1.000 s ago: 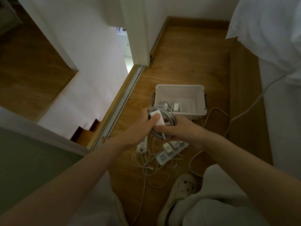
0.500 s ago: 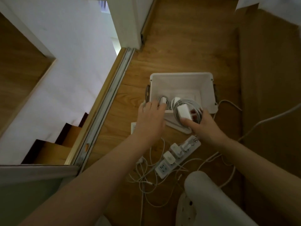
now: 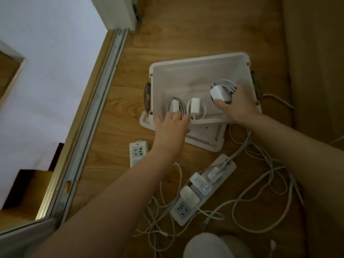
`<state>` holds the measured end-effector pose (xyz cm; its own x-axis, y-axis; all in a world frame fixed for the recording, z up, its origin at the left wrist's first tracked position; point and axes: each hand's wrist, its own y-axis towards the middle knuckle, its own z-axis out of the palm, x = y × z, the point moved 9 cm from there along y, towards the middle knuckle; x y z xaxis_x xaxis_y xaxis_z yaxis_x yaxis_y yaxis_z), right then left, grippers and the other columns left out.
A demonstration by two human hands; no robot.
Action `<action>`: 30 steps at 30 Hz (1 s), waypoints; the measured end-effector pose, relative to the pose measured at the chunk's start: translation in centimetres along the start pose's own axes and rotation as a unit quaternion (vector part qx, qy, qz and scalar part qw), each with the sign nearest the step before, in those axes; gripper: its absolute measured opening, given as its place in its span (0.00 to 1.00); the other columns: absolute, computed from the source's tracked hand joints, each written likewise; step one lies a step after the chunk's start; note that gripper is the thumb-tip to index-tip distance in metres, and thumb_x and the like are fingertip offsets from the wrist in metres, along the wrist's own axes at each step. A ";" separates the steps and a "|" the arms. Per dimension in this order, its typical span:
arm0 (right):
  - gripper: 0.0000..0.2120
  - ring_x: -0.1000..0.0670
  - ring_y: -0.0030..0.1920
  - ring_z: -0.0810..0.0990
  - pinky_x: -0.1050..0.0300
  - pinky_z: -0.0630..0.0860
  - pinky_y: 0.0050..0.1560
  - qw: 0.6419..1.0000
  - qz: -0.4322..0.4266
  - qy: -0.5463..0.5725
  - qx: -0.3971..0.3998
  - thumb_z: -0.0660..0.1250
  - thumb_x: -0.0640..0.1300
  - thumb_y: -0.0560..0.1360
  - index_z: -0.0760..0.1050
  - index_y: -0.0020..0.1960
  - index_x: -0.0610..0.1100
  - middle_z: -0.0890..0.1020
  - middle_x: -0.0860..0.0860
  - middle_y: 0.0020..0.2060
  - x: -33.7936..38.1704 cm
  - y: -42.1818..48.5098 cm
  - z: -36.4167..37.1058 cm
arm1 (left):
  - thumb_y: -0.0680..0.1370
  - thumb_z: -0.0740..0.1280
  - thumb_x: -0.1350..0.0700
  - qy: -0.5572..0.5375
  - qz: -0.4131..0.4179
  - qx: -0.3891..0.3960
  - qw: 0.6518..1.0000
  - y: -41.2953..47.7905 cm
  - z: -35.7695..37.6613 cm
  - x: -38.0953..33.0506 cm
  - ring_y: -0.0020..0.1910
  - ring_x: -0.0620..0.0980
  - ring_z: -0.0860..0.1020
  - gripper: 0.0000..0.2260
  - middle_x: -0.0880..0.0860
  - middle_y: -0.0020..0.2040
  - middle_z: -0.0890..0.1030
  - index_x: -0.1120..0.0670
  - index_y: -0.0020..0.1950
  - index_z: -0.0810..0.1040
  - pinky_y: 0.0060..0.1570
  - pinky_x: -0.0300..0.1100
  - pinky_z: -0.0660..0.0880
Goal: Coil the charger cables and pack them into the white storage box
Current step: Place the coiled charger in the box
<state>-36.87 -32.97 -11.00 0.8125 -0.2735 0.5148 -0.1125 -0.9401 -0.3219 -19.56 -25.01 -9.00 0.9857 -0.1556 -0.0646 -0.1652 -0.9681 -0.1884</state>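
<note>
knee (image 3: 214,244) in pale fabric at bottom edge; loose cables (image 3: 251,202), thin, white, uncoiled, lie tangled on the wood floor (image 3: 186,34) around and right of it; long white power strip (image 3: 202,189) lies diagonally in the tangle, three white adapters (image 3: 201,182) plugged in along it, nearest socket free, thicker cord leaving its far end; smaller socket block (image 3: 138,150) lies apart to the left, partly under the left forearm; metal door track (image 3: 89,127) runs diagonally further left; flat white lid (image 3: 204,142) sticks out from under the box's near edge; left hand (image 3: 171,127) reaches over the near rim, fingers loosely fanned, tips on the left charger (image 3: 175,106); can't tell if they pinch it or only touch; right hand (image 3: 236,107) curled round the held charger (image 3: 221,92): white square adapter with its grey-white cable wound in a tight loop, thumb under the adapter, fingers over the loop; it sits in the right part of the box, can't tell if it touches bottom; white box (image 3: 197,59) open, rectangular, brown latches (image 3: 147,95) on both short sides; inside: left charger coiled against the near-left wall, middle charger (image 3: 195,108) coiled just beside it, the held one well apart on the right; far half bare.
</note>
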 end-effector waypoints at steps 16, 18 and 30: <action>0.17 0.40 0.60 0.73 0.49 0.71 0.58 0.946 0.023 -0.289 0.143 0.51 0.41 0.81 0.70 0.66 0.41 0.73 0.41 0.62 -1.7 2.6 4.0 | 0.76 0.64 0.61 0.023 -0.034 -0.069 0.997 0.5 0.3 -0.7 0.55 0.53 0.69 0.15 0.51 0.56 0.71 0.49 0.60 0.68 0.56 0.49 0.63; 0.13 0.40 0.57 0.75 0.51 0.70 0.52 0.939 0.002 -0.318 0.131 0.54 0.41 0.81 0.73 0.59 0.37 0.76 0.41 0.58 -1.4 2.9 3.9 | 0.76 0.63 0.62 0.028 -0.040 -0.068 0.996 0.5 0.2 -0.7 0.56 0.53 0.69 0.15 0.51 0.56 0.71 0.49 0.60 0.68 0.56 0.49 0.63; 0.16 0.39 0.62 0.69 0.49 0.66 0.62 0.956 -0.096 -0.275 0.018 0.60 0.44 0.78 0.69 0.62 0.37 0.72 0.38 0.61 0.2 1.9 1.1 | 0.66 0.73 0.66 0.038 -0.019 -0.126 0.991 0.3 -0.1 -0.8 0.41 0.57 0.75 0.14 0.55 0.42 0.76 0.54 0.46 0.76 0.43 0.52 0.70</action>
<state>-36.33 -34.57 -12.39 0.9953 0.0615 0.0746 0.0809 -0.9521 -0.2950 -20.41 -25.22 -8.95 0.9923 -0.1234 0.0128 -0.1240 -0.9903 0.0626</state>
